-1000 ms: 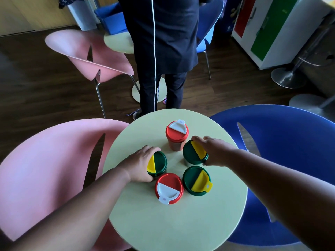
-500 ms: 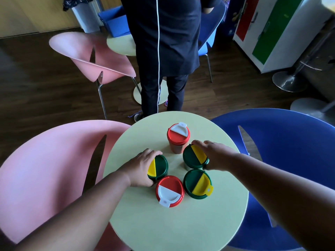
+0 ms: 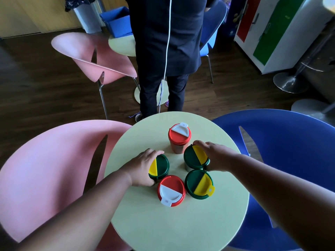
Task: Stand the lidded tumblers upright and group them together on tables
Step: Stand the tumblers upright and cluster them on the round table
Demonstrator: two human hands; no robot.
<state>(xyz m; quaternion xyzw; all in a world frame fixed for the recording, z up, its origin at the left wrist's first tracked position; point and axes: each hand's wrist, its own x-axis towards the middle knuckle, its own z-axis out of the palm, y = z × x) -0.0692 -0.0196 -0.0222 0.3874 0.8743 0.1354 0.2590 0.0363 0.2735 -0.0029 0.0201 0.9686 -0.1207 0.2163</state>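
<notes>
Several lidded tumblers stand upright in a cluster on the round pale-green table. My left hand grips the left green-and-yellow tumbler from its left side. My right hand grips the right green-and-yellow tumbler from its right side. A red tumbler with a white flap stands at the back, apart from the others. Another red tumbler and a third green-and-yellow tumbler stand at the front, close together.
A pink chair is at the table's left and a blue chair at its right. A person in dark clothes stands just beyond the table. Behind are another pink chair, a second small table and a cabinet.
Both hands stay on their green-and-yellow tumblers with little shift. The view has tilted slightly, so the table sits a bit lower in the frame.
</notes>
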